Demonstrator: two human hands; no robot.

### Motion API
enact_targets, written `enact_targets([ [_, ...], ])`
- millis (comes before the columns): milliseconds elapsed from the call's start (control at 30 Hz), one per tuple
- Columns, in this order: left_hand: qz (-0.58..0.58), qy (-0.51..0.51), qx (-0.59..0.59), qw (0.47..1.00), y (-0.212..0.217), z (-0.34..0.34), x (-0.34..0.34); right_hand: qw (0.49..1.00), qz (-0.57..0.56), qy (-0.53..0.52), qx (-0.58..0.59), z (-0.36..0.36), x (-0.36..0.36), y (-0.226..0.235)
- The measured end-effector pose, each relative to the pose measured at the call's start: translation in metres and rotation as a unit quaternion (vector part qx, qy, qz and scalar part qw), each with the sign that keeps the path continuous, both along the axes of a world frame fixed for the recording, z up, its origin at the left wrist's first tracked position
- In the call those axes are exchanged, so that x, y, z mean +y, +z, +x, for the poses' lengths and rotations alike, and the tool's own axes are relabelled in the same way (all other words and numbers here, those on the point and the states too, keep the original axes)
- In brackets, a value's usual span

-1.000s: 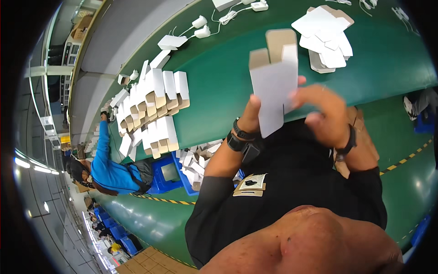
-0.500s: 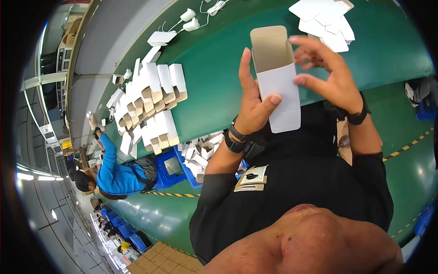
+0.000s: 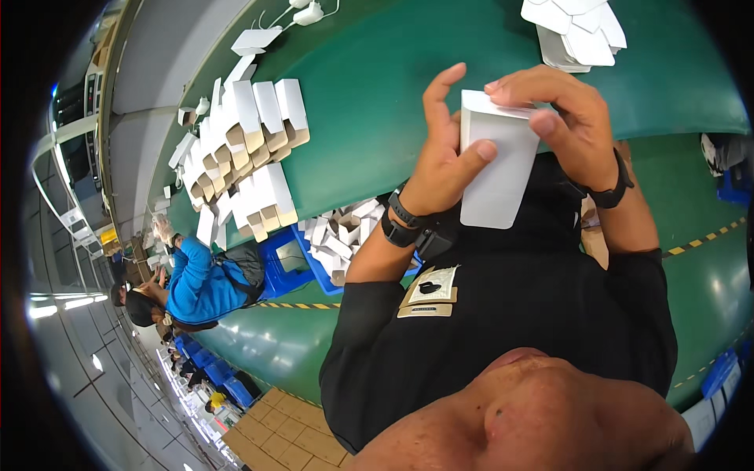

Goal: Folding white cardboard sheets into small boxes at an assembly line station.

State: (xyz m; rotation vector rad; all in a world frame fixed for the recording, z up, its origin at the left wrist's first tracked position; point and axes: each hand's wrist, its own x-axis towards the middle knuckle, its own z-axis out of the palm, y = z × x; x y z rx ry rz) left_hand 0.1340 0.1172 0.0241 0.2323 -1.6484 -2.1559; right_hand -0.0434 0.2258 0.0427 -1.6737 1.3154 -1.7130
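A small white cardboard box [image 3: 499,177] stands upright in front of me above the near edge of the green table. My left hand [image 3: 444,161] is closed on its left side, with the thumb across the front face and the index finger raised free. Bent over the top is my right hand [image 3: 577,114]; its fingers press on the top flap and its thumb lies at the upper right edge. The flap lies folded over the opening, so the inside of the box is hidden.
Rows of open white boxes [image 3: 271,118] lie on the green table [image 3: 369,102] at left. A stack of flat white cartons [image 3: 577,39] sits at the far right. White plugs with cables [image 3: 308,13] lie at the back. A blue crate [image 3: 318,271] holds more boxes. A co-worker in blue [image 3: 196,282] sits at left.
The box's top flap, which stood up over the open end, is now folded down. My right hand has moved in from beside the box onto its top.
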Motion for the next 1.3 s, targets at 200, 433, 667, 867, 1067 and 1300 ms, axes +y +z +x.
enact_targets([
  [200,-0.079,-0.026,-0.027,0.996,0.004,0.008,0.006,0.993,0.070,-0.030,-0.095,0.010,0.005,0.011],
  [433,-0.064,-0.042,-0.005,0.997,0.001,0.007,0.008,0.986,0.133,0.023,-0.097,-0.004,0.013,0.013],
  [667,-0.030,0.007,0.013,0.999,-0.010,0.002,0.007,0.994,0.097,0.028,-0.047,0.004,0.009,0.001],
  [867,0.068,0.067,-0.099,0.990,-0.015,-0.001,-0.018,0.988,0.088,-0.076,0.105,-0.005,-0.005,-0.004],
  [1067,0.075,0.311,-0.083,0.944,-0.035,-0.020,-0.174,0.819,0.075,-0.352,0.447,-0.079,-0.045,0.030],
  [1300,0.110,0.365,-0.047,0.923,-0.048,-0.034,-0.309,0.754,0.199,-0.387,0.492,-0.106,-0.080,-0.010],
])
